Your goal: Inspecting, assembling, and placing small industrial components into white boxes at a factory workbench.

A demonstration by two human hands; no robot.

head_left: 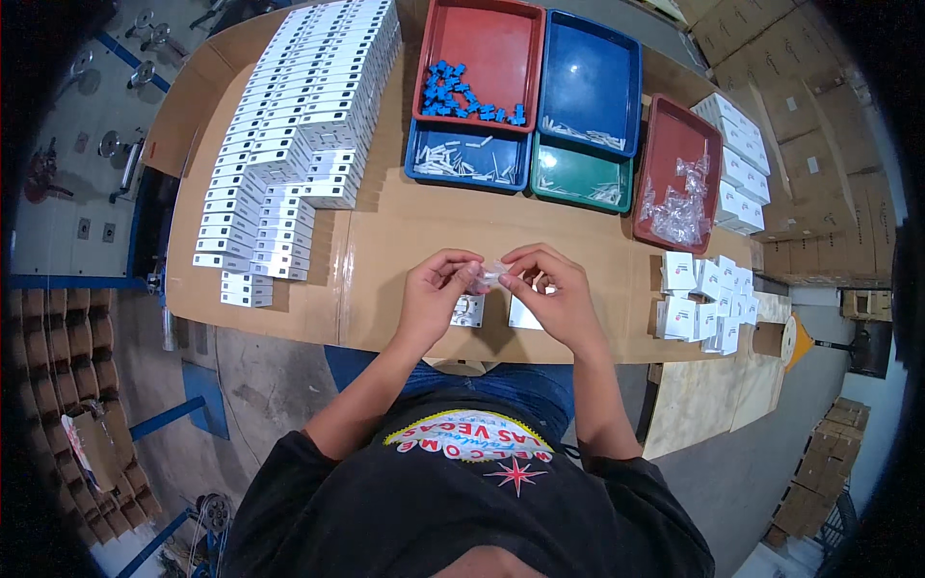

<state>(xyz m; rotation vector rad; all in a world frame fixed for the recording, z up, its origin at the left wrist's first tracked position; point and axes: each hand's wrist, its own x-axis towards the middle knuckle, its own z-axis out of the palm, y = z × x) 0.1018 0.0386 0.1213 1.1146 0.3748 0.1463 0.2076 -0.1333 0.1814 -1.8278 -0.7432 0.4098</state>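
Observation:
A small clear plastic bag (492,275) is pinched between my two hands above the cardboard-covered table. The fingertips of my left hand (436,294) grip one side of it. On the other side, my right hand (556,297) holds it between thumb and fingers. What the bag contains is too small to make out. Below my left fingers lies a white piece with dark marks (468,311). Beneath my right hand a white box (522,315) is partly covered by the fingers.
Tall stacks of white boxes (289,125) stand at left. Behind my hands are a red tray (482,43) of blue parts, and blue (590,67) and green trays (578,197) with white sticks. Clear bags (677,214) fill another red tray. Small white boxes (708,294) cluster at right.

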